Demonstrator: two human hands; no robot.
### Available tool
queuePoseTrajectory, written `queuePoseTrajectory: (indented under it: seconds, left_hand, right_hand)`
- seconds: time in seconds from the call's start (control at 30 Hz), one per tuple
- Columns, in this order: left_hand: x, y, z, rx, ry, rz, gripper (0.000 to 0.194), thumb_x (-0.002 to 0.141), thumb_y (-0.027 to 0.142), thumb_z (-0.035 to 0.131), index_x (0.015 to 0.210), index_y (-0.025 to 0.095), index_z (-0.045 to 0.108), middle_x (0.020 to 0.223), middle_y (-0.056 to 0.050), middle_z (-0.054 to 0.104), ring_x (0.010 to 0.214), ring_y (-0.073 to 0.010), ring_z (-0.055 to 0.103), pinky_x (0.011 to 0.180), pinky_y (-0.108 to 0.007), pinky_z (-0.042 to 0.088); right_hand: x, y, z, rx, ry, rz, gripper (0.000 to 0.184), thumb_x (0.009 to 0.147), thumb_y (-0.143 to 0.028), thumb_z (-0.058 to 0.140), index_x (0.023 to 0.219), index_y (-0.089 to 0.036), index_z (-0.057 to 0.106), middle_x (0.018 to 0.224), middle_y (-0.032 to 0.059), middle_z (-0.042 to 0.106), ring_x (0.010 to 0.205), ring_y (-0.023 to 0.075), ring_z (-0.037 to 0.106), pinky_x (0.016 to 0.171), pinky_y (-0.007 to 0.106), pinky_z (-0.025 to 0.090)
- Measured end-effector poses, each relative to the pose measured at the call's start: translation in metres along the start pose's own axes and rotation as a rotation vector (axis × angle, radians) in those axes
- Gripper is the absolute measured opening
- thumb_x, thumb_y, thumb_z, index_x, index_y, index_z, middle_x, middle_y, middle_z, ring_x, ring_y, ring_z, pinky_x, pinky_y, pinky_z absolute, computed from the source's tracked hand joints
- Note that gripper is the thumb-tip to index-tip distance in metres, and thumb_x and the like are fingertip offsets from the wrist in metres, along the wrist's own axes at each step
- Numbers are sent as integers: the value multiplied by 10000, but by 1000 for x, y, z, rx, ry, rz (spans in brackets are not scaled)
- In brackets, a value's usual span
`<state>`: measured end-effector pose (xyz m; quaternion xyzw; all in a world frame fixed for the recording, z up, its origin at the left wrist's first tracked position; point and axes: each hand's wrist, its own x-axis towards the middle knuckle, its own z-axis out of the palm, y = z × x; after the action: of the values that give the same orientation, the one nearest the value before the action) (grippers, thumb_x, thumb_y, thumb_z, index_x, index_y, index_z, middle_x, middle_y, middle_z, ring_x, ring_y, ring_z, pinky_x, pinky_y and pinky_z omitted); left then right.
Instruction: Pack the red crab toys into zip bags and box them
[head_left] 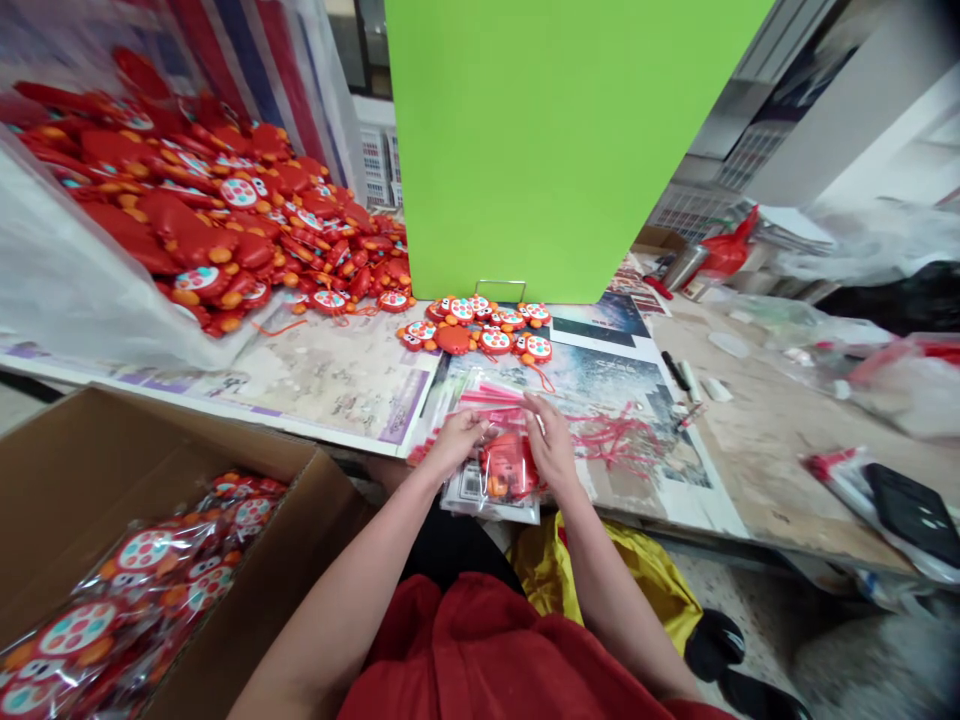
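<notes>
A clear plastic bag (491, 485) with a red and orange toy (508, 462) inside lies at the table's front edge. My left hand (461, 440) pinches the bag's top left side, fingers closed. On the other side my right hand (551, 440) is curled around the bag's right edge, its fingertips by the pink strip along the top. More bags with pink tops (487, 393) lie just beyond, partly under my hands. Several red crab-like toys (495, 341) with dotted white faces sit in a group behind them. Torn pink strips (619, 435) are scattered to the right.
A big heap of red toys (240, 195) spills from a white sack at the left. Below it stands a cardboard box (289, 500) holding bagged toys (142, 550). A tall green panel (555, 150) rises behind. Pens (675, 371) and a black phone (911, 508) lie on the right.
</notes>
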<state>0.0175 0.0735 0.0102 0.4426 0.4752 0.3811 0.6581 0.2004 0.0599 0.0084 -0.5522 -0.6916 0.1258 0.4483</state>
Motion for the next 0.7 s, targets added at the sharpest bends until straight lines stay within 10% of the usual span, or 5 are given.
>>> queuePoseTrajectory:
  seconds: [0.27,0.7]
  left_hand:
    - [1,-6,0,-77,-1,39,220,833,353,648,883,168,540,885,-55,688,795,-157,669,604,-224,480]
    - [7,-15,-13,-204,-186,93,433,675,430,801,958,119,698,867,-55,670,714,-114,579,640,-225,425]
  right_hand:
    - [6,0,2,-308,-120,64,435,1017,-391,322,945,-174,691,778,83,688,766,231,581,864,379,374]
    - [26,-23,28,-257,-270,-293,406,902,-159,519,1296,-200,605,1072,83,705,1029,263,558,923,393,438]
